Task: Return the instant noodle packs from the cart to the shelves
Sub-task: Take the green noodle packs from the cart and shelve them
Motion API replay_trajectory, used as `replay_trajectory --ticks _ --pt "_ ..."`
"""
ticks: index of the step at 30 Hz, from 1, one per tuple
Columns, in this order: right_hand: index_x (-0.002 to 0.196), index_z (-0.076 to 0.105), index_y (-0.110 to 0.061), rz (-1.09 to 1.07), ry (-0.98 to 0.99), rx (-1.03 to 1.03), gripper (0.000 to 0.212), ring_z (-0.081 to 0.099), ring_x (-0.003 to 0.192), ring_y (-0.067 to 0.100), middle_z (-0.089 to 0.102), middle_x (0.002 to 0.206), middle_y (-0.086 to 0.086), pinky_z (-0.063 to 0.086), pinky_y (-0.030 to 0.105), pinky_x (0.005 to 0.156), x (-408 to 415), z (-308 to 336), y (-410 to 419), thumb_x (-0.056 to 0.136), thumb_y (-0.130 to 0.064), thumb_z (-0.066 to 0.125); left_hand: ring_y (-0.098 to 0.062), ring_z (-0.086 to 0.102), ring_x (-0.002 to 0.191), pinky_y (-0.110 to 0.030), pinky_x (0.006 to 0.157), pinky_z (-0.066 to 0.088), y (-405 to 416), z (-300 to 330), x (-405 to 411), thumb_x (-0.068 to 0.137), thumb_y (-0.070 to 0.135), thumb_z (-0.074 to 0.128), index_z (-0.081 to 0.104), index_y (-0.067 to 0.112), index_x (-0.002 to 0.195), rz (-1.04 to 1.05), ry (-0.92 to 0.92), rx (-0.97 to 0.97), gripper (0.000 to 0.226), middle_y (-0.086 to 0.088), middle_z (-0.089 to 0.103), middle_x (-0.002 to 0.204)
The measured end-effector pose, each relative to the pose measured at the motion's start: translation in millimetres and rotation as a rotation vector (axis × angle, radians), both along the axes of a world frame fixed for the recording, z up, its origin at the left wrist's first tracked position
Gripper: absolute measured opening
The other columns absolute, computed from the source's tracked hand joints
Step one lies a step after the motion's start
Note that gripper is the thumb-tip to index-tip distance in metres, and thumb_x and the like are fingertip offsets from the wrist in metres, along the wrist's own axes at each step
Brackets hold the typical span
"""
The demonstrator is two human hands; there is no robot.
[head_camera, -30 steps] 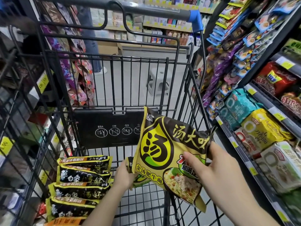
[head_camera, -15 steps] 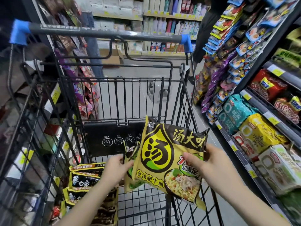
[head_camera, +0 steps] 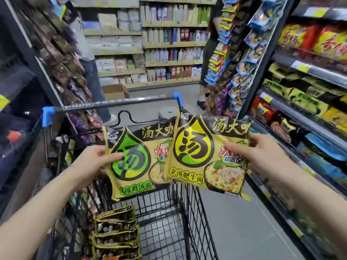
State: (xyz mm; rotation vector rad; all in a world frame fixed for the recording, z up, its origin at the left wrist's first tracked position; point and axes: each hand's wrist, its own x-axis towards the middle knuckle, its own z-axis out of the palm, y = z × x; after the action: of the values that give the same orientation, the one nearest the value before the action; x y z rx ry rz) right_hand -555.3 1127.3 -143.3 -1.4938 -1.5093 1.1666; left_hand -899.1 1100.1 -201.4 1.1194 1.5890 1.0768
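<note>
A: What was nearest the camera?

B: Two bare forearms reaching forward. The left hand (head_camera: 93,162) gripped a noodle pack with a green emblem (head_camera: 131,162) by its left edge, thumb across the front and the other fingers hidden behind. The right hand (head_camera: 257,156) gripped a noodle pack with a yellow emblem (head_camera: 206,156) by its right edge, thumb on the front.

A: How did the two packs sit?

B: Both were held upright and side by side above the cart (head_camera: 189,212), fronts facing the camera. The yellow-emblem one overlapped the right edge of the green-emblem one.

A: And in the cart itself?

B: A row of dark packs with yellow trim (head_camera: 116,233) lay stacked along the basket's left side, below the left hand. Beyond the packs ran the cart handle (head_camera: 112,105), grey with blue ends.

A: To the right?

B: The shelves (head_camera: 308,69), close beside the right hand, carried yellow, red and blue noodle packs behind price labels. A hanging rack of small packets (head_camera: 242,59) stood at their far end.

A: Further off?

B: A person's legs (head_camera: 203,85) by that rack, a cardboard box (head_camera: 114,91) on the floor, and a back wall of shelving with bottles (head_camera: 172,36), all blurred.
</note>
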Motion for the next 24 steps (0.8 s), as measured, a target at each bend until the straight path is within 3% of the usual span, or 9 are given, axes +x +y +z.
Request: replay_trajectory --ticks 2,4,8,10,13,17,19,21,24 --pt "0.092 0.064 -0.016 -0.026 0.013 0.007 0.014 0.071 0.062 0.006 0.075 0.075 -0.005 0.049 0.014 0.044 24.5 34.4 -15.9 0.08 -0.02 0.071 -0.004 0.054 0.035 -0.011 0.034 0.039 -3.5 35.3 11.4 0.083 -0.001 0.057 0.059 0.0 0.072 -0.071 -0.041 0.027 0.011 -0.009 0.066 0.049" --pt "0.092 0.064 -0.016 -0.053 0.021 0.003 0.018 0.072 0.064 0.01 0.076 0.074 -0.004 0.052 0.018 0.048 50.9 64.6 -35.0 0.077 -0.023 0.072 -0.013 0.066 0.05 -0.019 0.045 0.053 -6.4 64.9 23.3 0.078 0.003 0.063 0.064 -0.003 0.082 -0.125 -0.111 0.063 0.007 -0.025 0.069 0.081" --pt "0.09 0.065 -0.017 -0.151 -0.002 0.036 0.022 0.073 0.07 0.017 0.076 0.079 0.001 0.056 0.034 0.065 107.1 109.4 -80.6 0.072 -0.027 0.073 -0.026 0.069 0.069 -0.03 0.06 0.057 -12.0 104.3 53.0 0.026 0.046 0.092 0.067 -0.005 0.09 -0.255 -0.108 0.103 0.085 -0.024 0.071 0.091" --pt "0.09 0.065 -0.018 -0.2 0.003 0.055 0.018 0.072 0.066 0.012 0.076 0.077 -0.001 0.054 0.027 0.058 135.1 124.2 -109.0 0.075 -0.025 0.072 -0.028 0.068 0.07 -0.033 0.06 0.056 -17.4 119.8 78.0 0.014 0.051 0.091 0.066 -0.004 0.091 -0.317 -0.118 0.117 0.098 -0.023 0.071 0.09" --pt "0.092 0.064 -0.015 -0.27 0.005 0.052 0.019 0.069 0.057 0.006 0.075 0.071 -0.004 0.049 0.02 0.048 174.6 135.8 -153.2 0.076 -0.022 0.071 -0.025 0.071 0.068 -0.031 0.059 0.059 -28.4 139.4 117.8 0.01 0.048 0.091 0.065 -0.004 0.094 -0.4 -0.178 0.144 0.103 -0.021 0.072 0.089" --pt "0.099 0.065 -0.015 -0.395 0.03 0.046 0.025 0.073 0.069 0.011 0.076 0.079 -0.001 0.053 0.025 0.059 237.1 148.3 -234.1 0.076 -0.024 0.071 -0.025 0.072 0.074 -0.027 0.057 0.058 -53.9 161.6 191.5 0.012 0.047 0.092 0.073 0.001 0.085 -0.558 -0.221 0.158 0.088 -0.017 0.073 0.09" --pt "0.103 0.066 -0.015 -0.424 0.032 0.039 0.05 0.073 0.083 0.021 0.076 0.09 0.005 0.056 0.038 0.077 263.6 151.6 -275.4 0.062 -0.04 0.08 -0.025 0.072 0.074 -0.026 0.056 0.057 -70.3 167.7 229.1 0.014 0.046 0.092 0.076 0.008 0.08 -0.632 -0.229 0.156 0.079 -0.016 0.074 0.088" --pt "0.103 0.067 -0.014 -0.475 0.013 0.033 0.071 0.072 0.087 0.027 0.076 0.094 0.007 0.052 0.043 0.082 290.7 153.0 -317.7 0.046 -0.052 0.085 -0.023 0.072 0.069 -0.026 0.053 0.057 -91.1 173.4 269.7 0.019 0.04 0.094 0.075 0.003 0.077 -0.71 -0.203 0.146 0.071 -0.018 0.073 0.086" --pt "0.1 0.067 -0.013 -0.583 0.02 0.024 0.055 0.072 0.082 0.023 0.076 0.088 0.005 0.047 0.037 0.073 332.4 153.1 -386.1 0.055 -0.04 0.083 -0.022 0.069 0.061 -0.026 0.051 0.056 -124.4 176.5 332.5 0.032 0.02 0.093 0.068 -0.003 0.085 -0.81 -0.171 0.118 0.063 -0.021 0.073 0.081"
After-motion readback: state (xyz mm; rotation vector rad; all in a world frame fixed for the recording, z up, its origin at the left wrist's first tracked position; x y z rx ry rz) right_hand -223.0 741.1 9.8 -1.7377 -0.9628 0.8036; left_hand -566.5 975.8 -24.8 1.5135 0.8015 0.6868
